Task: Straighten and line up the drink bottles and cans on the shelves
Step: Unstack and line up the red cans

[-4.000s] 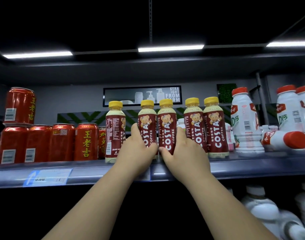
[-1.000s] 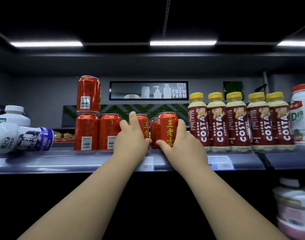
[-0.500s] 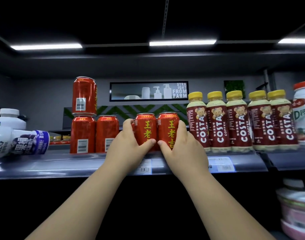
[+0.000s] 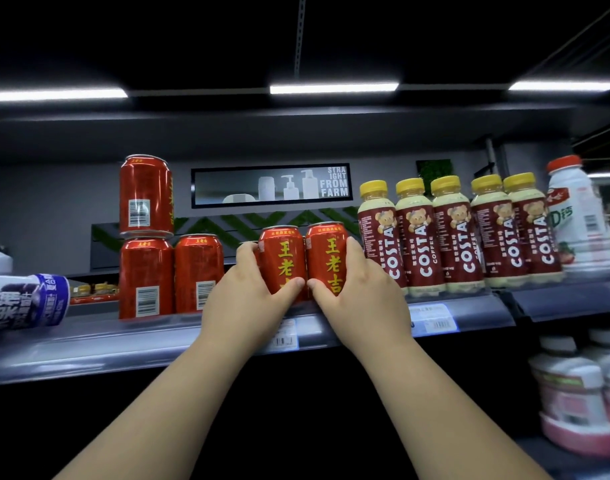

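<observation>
- The cans are showing glossy red with yellow characters.
- The coffee bottles are wearing maroon labels, white lettering, bear prints and yellow caps.
- The toppled bottle at the shelf's left edge is showing a blue label.
- The chevron strip is showing green.

The left hand gripped a red can and the right hand gripped a second red can; the two stood upright, touching side by side, near the front of the shelf; further left stood two more cans, with a stacked can on the leftmost; just right of the hands, five Costa bottles stood in a row; a blue-labelled bottle lay on its side at far left.
</observation>
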{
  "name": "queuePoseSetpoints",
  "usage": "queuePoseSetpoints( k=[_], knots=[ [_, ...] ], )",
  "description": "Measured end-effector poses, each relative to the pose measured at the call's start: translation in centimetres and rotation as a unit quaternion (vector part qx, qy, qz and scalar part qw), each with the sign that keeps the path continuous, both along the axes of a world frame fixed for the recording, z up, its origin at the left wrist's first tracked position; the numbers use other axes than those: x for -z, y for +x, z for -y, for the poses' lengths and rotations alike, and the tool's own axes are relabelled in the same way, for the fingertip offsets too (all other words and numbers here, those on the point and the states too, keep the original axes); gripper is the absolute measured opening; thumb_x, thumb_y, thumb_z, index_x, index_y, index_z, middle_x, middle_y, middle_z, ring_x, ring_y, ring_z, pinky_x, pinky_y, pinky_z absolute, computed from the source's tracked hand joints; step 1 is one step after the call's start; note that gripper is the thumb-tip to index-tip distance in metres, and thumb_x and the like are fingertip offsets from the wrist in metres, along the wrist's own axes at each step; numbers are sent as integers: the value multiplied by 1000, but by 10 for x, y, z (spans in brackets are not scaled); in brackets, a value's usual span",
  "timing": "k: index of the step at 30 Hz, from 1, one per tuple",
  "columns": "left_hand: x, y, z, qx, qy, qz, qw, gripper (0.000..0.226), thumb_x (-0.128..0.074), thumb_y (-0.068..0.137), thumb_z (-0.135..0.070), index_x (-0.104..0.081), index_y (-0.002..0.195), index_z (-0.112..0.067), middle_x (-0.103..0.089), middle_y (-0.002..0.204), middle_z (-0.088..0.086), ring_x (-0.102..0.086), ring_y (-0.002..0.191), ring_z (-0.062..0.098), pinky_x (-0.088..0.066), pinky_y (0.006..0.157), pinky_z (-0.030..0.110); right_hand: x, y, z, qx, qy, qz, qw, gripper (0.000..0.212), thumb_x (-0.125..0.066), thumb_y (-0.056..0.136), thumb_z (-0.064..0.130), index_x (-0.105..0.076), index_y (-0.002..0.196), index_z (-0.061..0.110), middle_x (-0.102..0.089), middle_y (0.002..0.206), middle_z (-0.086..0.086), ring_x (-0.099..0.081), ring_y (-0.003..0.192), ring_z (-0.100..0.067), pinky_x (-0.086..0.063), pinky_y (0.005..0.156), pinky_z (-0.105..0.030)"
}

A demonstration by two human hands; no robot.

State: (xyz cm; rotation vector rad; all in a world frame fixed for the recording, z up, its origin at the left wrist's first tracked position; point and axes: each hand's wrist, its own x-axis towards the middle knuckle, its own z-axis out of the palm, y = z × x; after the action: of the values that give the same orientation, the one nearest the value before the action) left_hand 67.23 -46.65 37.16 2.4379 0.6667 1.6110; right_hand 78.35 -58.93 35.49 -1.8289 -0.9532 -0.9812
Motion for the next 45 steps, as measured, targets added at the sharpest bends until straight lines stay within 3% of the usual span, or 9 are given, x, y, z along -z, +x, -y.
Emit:
queuePoseSetpoints(
  k=[6,11,19,22,28,33,39,42,45],
  knots=[
    [0,0,1,-7,1,-11,1000,85,-64,79,-68,-24,142,-28,-56,130,-2,-59,111,19,-51,84,37,0,1,0,-8,-2,-8,1000,87,-55,87,67,-16,153,23,-57,123,-4,-57,109,-22,-45,82,-33],
    [0,-1,4,11,-3,8,1000,85,-67,77,-65,-28,143,-28,-50,134,-3,-53,117,15,-51,96,39,0,2,3,-33,-3,-10,999,87,-55,88,66,-18,154,23,-53,126,-2,-54,112,-18,-40,80,-28],
    [13,-52,-10,-31,79,102,991,66,-70,84,-46,-41,138,-22,-46,134,-2,-44,121,15,-37,99,31,14,0,1,-82,113,103,985,54,-73,88,32,-55,131,4,-57,119,-10,-54,108,-24,-36,89,-28],
    [16,-83,-32,-73,88,138,984,67,-75,81,-40,-41,135,-19,-47,131,4,-44,117,20,-33,97,33,14,-33,-13,-132,142,159,968,45,-69,84,30,-60,121,6,-59,113,-10,-55,103,-25,-40,88,-31],
    [5,-120,-80,-100,-9,102,990,85,-78,74,-46,-29,140,-22,-43,134,7,-44,122,25,-39,101,43,-11,-103,-67,-211,-17,-2,977,53,-67,89,38,-41,133,24,-54,113,5,-54,96,-14,-46,76,-30],
    [-11,-136,-110,-34,-36,6,999,96,-75,72,-61,-18,144,-30,-53,117,-7,-60,107,18,-50,92,42,-31,-118,-111,-135,-88,-94,982,101,-68,77,68,-16,148,20,-53,132,-4,-59,112,-27,-50,85,-40],
    [-10,-135,-126,15,-60,-30,998,92,-67,75,-68,-14,143,-37,-60,128,-7,-62,110,19,-50,95,45,-30,-112,-118,-118,-68,-133,982,95,-64,87,51,-3,154,23,-58,126,-6,-60,104,-26,-53,86,-42],
    [-7,-133,-125,-24,-45,-48,998,85,-60,81,-67,-16,143,-32,-59,133,-2,-61,113,24,-47,88,40,-27,-117,-119,-94,-74,-101,988,115,-70,74,68,2,154,27,-44,144,-7,-52,123,-29,-48,99,-45],
    [-7,-132,-124,-43,-27,-52,997,80,-56,83,-68,-19,143,-29,-58,134,-1,-60,114,26,-46,85,40,-25,-117,-122,-76,-79,-100,989,111,-69,80,62,5,154,24,-50,139,-7,-56,118,-28,-50,93,-43]
  ],
)
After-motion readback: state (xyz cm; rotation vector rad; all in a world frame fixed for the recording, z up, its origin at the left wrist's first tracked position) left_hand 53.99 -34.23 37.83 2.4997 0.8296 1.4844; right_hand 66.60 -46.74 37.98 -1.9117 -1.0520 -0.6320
